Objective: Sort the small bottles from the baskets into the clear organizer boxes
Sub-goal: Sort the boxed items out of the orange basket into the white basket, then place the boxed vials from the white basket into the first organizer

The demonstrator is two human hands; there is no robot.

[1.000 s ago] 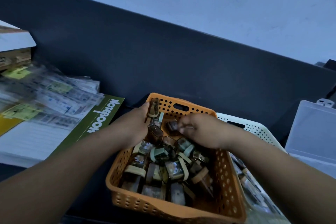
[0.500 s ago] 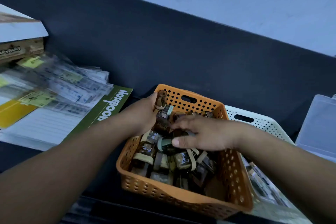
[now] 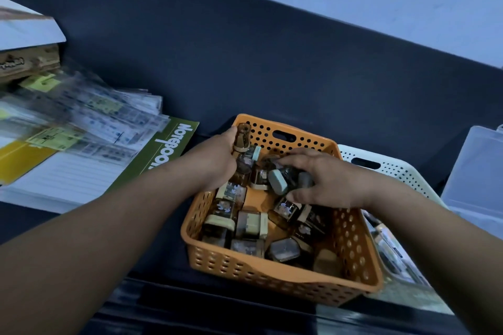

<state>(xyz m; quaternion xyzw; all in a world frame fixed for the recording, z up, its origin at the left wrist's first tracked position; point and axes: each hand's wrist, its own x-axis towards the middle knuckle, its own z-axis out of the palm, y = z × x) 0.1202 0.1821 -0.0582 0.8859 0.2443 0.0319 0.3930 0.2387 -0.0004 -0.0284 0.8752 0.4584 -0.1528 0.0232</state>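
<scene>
Left hand [image 3: 215, 163], right hand [image 3: 326, 179] inside basket [image 3: 272, 275]

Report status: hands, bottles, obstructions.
Left hand grips amber bottles at far corner of orange basket. Right hand grips capped bottles inside it. White basket sits between it and clear organizer box.
</scene>
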